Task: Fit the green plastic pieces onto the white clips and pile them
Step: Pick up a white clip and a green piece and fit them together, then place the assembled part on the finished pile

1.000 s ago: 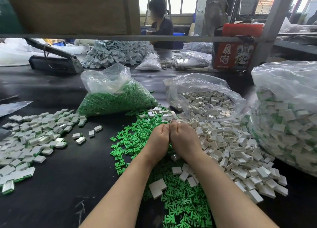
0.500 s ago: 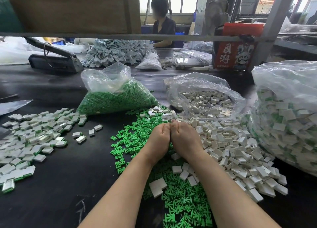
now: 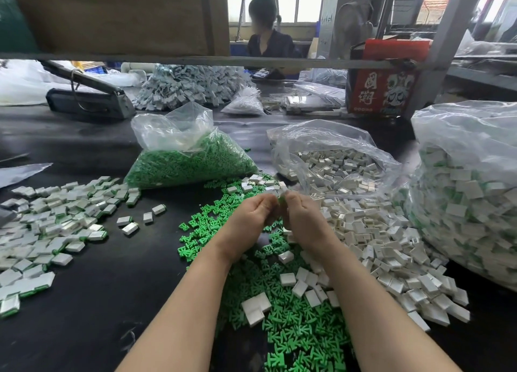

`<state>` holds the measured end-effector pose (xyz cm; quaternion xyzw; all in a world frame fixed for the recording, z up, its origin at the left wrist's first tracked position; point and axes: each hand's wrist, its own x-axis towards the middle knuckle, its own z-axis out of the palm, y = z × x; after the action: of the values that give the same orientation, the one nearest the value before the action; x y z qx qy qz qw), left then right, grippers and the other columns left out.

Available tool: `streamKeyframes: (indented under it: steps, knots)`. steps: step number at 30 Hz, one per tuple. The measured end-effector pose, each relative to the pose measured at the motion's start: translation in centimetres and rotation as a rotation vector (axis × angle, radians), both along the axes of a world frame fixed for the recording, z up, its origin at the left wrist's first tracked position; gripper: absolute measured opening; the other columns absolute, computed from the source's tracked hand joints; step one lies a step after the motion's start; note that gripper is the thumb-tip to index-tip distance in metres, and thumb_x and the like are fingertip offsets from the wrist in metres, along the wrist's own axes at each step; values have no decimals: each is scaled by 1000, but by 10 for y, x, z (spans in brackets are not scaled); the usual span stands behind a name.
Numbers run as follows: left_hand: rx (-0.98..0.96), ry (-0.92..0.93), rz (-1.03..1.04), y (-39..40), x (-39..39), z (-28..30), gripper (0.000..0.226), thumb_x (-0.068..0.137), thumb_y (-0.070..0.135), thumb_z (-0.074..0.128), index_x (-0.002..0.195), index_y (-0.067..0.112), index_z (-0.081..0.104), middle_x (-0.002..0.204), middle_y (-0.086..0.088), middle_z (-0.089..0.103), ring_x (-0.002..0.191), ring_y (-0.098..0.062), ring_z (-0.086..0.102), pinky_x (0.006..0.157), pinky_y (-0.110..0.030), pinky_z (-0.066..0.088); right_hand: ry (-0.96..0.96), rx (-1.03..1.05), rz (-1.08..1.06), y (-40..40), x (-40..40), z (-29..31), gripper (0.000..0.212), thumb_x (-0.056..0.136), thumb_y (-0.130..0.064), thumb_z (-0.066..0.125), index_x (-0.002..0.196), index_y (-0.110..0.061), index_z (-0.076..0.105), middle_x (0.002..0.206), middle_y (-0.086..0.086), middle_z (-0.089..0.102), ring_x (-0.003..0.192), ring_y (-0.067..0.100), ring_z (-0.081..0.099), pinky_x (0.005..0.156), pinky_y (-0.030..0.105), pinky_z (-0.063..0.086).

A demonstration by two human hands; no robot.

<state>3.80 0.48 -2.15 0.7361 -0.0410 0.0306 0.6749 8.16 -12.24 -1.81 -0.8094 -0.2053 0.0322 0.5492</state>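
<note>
My left hand (image 3: 253,218) and my right hand (image 3: 303,218) meet above the middle of the table, fingers curled. Between their fingertips sits a small clip with a green piece (image 3: 281,200); both hands pinch it, and most of it is hidden. Loose green plastic pieces (image 3: 285,324) spread under my forearms. Loose white clips (image 3: 372,240) lie in a heap to the right. Finished clips with green inserts (image 3: 53,223) are piled on the left.
A clear bag of green pieces (image 3: 190,162) and an open bag of white clips (image 3: 333,167) stand behind my hands. A large bag of finished clips (image 3: 470,204) fills the right. A person (image 3: 268,36) sits beyond the black table (image 3: 98,301). A red carton (image 3: 383,89) stands at the back.
My hands have lifted slightly and opened apart at the knuckles, fingertips still together on the small piece. The person at the back has shifted.
</note>
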Motion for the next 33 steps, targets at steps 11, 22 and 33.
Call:
streamKeyframes:
  steps: [11,22,33]
  knots:
    - [-29,-42,-42,6,3,10,35,103,27,45,82,27,72,67,16,62,64,1,52,62,-14,44,113,206,130,-8,-6,19,31,103,-16,43,97,8,62,72,14,56,64,14,51,63,26,44]
    - [-6,5,212,50,-2,3,13,91,23,67,97,19,77,76,3,71,56,-1,51,49,-13,39,45,-388,362,-25,-13,47,21,90,-36,65,84,-19,75,56,-6,63,35,0,34,39,13,32]
    - [-106,46,253,59,-8,5,11,90,21,68,97,20,76,87,0,76,62,-3,57,53,-17,40,91,-1033,1103,41,-82,64,22,88,-40,66,86,-23,79,54,-5,60,59,9,49,64,29,42]
